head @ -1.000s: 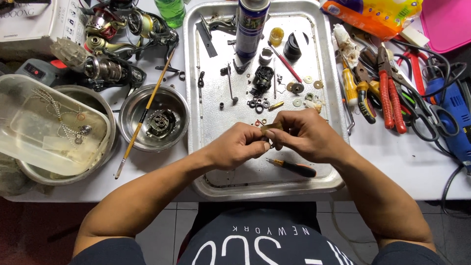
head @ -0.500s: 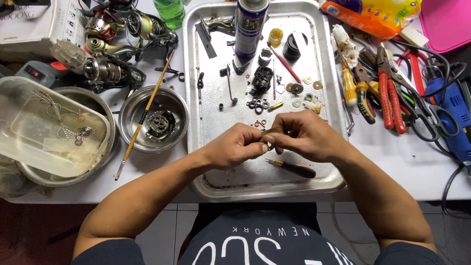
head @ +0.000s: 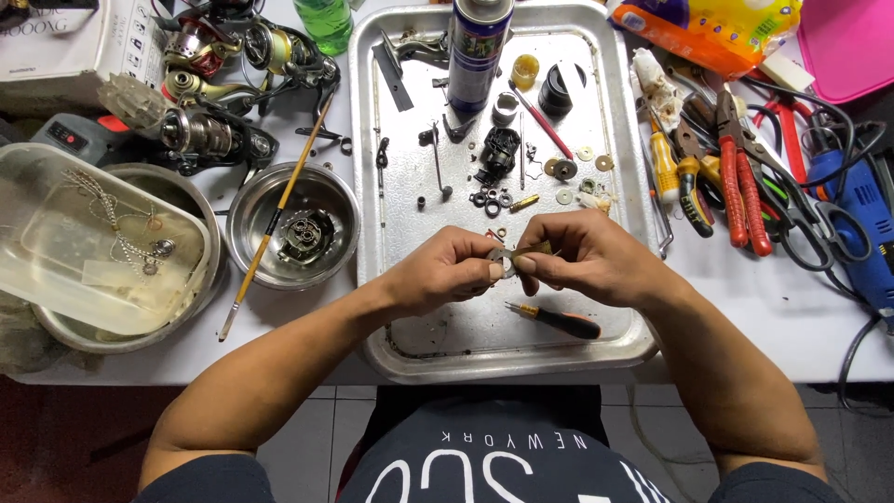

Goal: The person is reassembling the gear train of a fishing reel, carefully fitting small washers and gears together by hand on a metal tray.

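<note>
A: What are the fingers doing?
B: Both hands pinch one small metal part (head: 510,258) between them: left hand (head: 447,272), right hand (head: 587,256). Its long axis runs hand to hand.
A: Where?
B: Above the tray (head: 622,346), screwdriver (head: 557,321) just below.

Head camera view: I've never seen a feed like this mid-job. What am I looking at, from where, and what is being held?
There is no machine, just a person's two bare hands. A camera on the person's head looks straight down at a worktable. The left hand and right hand meet over a metal tray, pinching a small round metal part between the fingers. On the tray lie tiny washers, a spray can and a small screwdriver. Left of it, a steel bowl holds a brush; red-handled pliers lie to the right.
</note>
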